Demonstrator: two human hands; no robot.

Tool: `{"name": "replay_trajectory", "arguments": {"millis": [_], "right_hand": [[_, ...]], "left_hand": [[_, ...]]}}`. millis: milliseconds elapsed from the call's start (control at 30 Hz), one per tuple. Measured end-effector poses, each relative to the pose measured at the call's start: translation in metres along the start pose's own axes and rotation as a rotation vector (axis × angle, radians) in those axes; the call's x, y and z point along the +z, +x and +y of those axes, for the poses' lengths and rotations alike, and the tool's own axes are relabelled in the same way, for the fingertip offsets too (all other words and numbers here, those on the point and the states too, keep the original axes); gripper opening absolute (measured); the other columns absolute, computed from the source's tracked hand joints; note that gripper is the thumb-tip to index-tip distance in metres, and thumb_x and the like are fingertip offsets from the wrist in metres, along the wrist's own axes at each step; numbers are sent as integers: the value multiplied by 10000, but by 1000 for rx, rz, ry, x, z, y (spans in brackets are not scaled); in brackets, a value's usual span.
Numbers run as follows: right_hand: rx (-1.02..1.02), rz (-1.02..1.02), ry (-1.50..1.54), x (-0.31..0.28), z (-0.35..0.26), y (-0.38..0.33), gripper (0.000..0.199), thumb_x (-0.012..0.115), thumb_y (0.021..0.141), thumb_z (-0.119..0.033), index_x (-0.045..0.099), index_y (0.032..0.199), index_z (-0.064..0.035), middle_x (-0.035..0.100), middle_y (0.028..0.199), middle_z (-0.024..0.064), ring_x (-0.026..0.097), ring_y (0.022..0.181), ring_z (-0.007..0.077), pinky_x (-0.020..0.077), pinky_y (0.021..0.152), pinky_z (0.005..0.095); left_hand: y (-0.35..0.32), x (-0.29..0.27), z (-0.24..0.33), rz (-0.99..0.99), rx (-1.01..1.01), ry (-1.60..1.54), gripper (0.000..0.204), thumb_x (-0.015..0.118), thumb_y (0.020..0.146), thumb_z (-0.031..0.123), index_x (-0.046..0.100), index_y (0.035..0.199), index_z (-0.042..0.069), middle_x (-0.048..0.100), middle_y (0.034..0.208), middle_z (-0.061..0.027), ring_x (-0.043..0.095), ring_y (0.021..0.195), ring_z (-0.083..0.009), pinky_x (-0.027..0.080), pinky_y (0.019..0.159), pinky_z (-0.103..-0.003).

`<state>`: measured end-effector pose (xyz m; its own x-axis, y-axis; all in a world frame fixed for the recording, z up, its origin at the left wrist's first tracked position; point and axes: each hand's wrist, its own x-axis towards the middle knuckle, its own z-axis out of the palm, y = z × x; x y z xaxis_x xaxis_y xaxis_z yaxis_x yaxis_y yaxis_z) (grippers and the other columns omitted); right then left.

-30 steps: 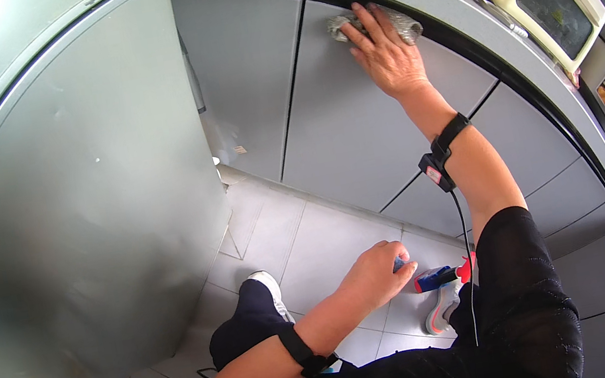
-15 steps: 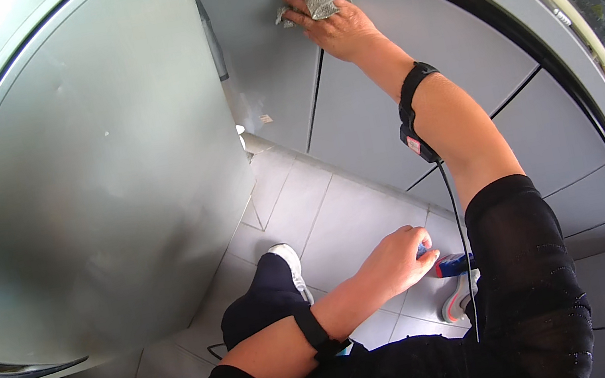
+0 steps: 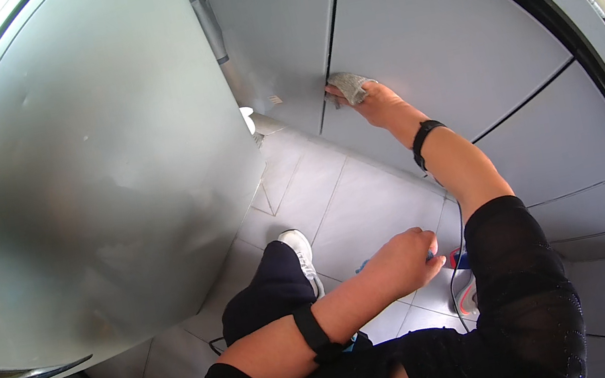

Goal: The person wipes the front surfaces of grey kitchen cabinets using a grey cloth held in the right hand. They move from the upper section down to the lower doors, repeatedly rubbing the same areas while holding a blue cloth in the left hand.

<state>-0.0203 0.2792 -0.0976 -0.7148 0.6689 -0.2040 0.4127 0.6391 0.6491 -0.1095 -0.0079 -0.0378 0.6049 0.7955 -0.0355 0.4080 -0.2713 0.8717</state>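
My right hand (image 3: 379,101) presses a crumpled grey-beige cloth (image 3: 351,86) against the grey cabinet front (image 3: 423,22), low down beside the dark vertical gap between two panels. Its fingers are partly covered by the cloth. Lower in the picture, in front of my body, my left hand (image 3: 412,260) is closed around a small blue thing (image 3: 430,254), mostly hidden by the fingers. Just beyond that hand shows a blue-and-red piece (image 3: 458,259); whether it joins the held thing I cannot tell.
On the left stands a large silvery-grey door panel (image 3: 97,168) with a dark handle at its bottom. Pale floor tiles (image 3: 344,198) lie between it and the cabinets. My white shoe (image 3: 300,258) is on them. A black cable (image 3: 462,230) hangs by my right arm.
My right hand has slid the cloth down the cabinet front, nearer the floor, to the panel gap. The left hand has shifted slightly right, still closed.
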Motion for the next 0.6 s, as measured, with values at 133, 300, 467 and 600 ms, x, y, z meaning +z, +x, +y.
{"name": "replay_trajectory", "arguments": {"millis": [133, 300, 467, 600], "right_hand": [[-33, 12, -100, 5, 20, -68, 618, 471, 919, -95, 291, 1492, -240, 92, 1596, -54, 227, 1425, 142, 312, 1124, 300], [177, 332, 58, -39, 69, -148, 495, 515, 862, -28, 519, 1320, -215, 283, 1532, -12, 366, 1351, 172, 396, 1051, 329], [516, 360, 416, -86, 67, -216, 338, 524, 842, -25, 664, 1118, -162, 561, 1280, 65, 530, 1182, 222, 455, 977, 363], [643, 666, 1031, -99, 5, -264, 356, 502, 786, 70, 690, 1037, -98, 656, 1013, 84, 619, 974, 253, 497, 884, 347]], "left_hand": [[1, 3, 2, -19, 40, -2, 231, 636, 853, 253, 603, 901, 30, 626, 887, -184, 615, 813, -353, 490, 727, -413], [-1, 2, 2, -1, 68, 8, 264, 639, 852, 275, 613, 927, 23, 633, 930, -178, 620, 859, -350, 500, 765, -403], [4, -5, -3, 198, 68, -15, 376, 661, 865, 326, 597, 1063, 12, 656, 937, -143, 641, 852, -251, 504, 774, -342], [6, -2, -9, 221, -100, -385, 620, 609, 909, 471, 462, 1322, 33, 635, 1053, -104, 611, 953, -175, 493, 808, -303]]}}
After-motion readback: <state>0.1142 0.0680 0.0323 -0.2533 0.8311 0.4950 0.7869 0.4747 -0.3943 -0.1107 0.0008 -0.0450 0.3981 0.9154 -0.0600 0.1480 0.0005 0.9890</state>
